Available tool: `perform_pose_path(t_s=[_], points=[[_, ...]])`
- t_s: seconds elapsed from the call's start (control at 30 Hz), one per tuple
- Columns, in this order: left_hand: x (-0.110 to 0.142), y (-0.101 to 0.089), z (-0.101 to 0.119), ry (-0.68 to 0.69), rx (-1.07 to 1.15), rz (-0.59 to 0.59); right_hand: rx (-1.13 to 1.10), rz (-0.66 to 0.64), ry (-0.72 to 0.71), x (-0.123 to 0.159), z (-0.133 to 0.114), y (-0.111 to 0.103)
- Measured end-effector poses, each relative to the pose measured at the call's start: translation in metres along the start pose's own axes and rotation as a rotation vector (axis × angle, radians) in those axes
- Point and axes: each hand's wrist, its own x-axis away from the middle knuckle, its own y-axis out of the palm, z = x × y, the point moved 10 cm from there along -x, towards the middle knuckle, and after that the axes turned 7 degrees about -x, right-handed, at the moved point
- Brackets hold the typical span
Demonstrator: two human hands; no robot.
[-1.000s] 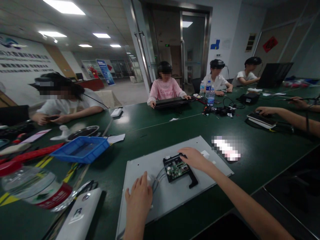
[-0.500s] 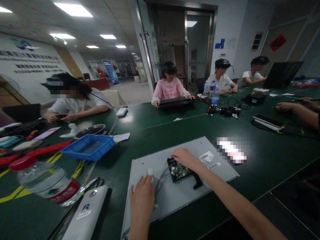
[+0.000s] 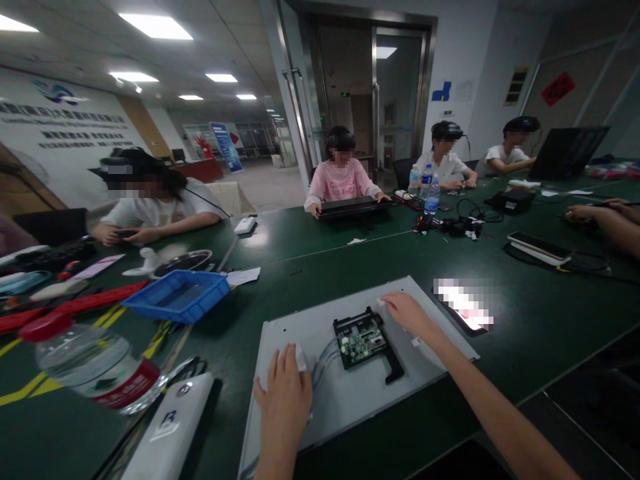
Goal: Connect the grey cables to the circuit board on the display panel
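Note:
A grey metal panel [image 3: 350, 407] lies flat on the table, with a green circuit board [image 3: 361, 344] in a black plastic frame [image 3: 394, 367] on its middle. Grey cables [image 3: 320, 363] run left from the board. My left hand [image 3: 286, 393] rests on the panel's left side, fingers stretched out, beside a small white piece [image 3: 300, 357] partly hidden by them. Toward the panel's far right corner, my right hand [image 3: 407, 313] has its fingers pinched on a small white piece [image 3: 382, 303], perhaps paper or tissue. It covers part of the panel's labels.
A phone [image 3: 463, 307] lies just right of the panel. At left are a blue tray [image 3: 180, 313], a large water bottle [image 3: 100, 363] and a white device [image 3: 173, 427]. Several people sit around the table; one in pink [image 3: 345, 181] holds a dark flat panel [image 3: 355, 207].
My right hand has moved right, off the circuit board to the panel's far right, uncovering the board and frame. My left hand has shifted slightly, its fingers nearer the white piece.

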Motion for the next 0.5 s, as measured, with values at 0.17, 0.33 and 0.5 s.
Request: perform_pose_path(t_s=[0.17, 0.33, 0.5], points=[[-0.005, -0.02, 0.015, 0.049, 0.16, 0.092, -0.075, -0.011, 0.016, 0.023, 0.011, -0.022], [-0.017, -0.028, 0.051, 0.178, 0.271, 0.043, -0.098, -0.048, 0.069, 0.05, 0.023, -0.033], [-0.028, -0.018, 0.083, 0.28, 0.232, -0.131, -0.078, -0.047, 0.072, 0.059, 0.026, -0.023]])
